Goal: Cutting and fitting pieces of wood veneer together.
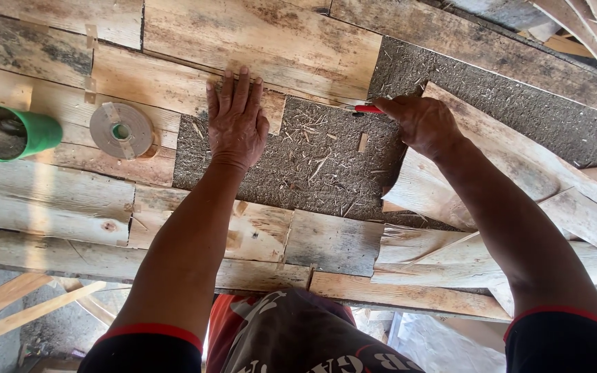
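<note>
- The fingers of the left hand [236,117] are stretched out flat and close together. They press down on a thin sheet of wood [257,48].
- The fingertips lie on the wood sheet. The palm lies on the rough brown board [312,159], just past the sheet's edge.
- The fingers of the right hand [419,124] are curled tight around a small red tool [367,108]. Only the red end sticks out, so what kind of tool it is cannot be told.
- The red tool touches the edge of the wood sheet, right where the sheet meets the rough brown board.
- The rough brown board is dark and full of little straw bits. It shows through in the middle, between the two hands.
- More thin wood sheets lie all around the rough brown board, and they cover most of it.
- A loose pile of curved wood strips [492,207] lies to the right of the rough brown board, under the right arm.
- A flat roll of tape [121,130] lies to the left of the rough brown board, on the wood sheets, near the left hand.
- A green cup [12,132] lies on its side farther left of the rough brown board, past the tape roll. Its inside looks grey.
- Small tan bits of tape [91,34] stick on the seams of the wood sheets, up and left of the rough brown board.
- Both arms have dark sleeves with a red band [150,333] at the end.
</note>
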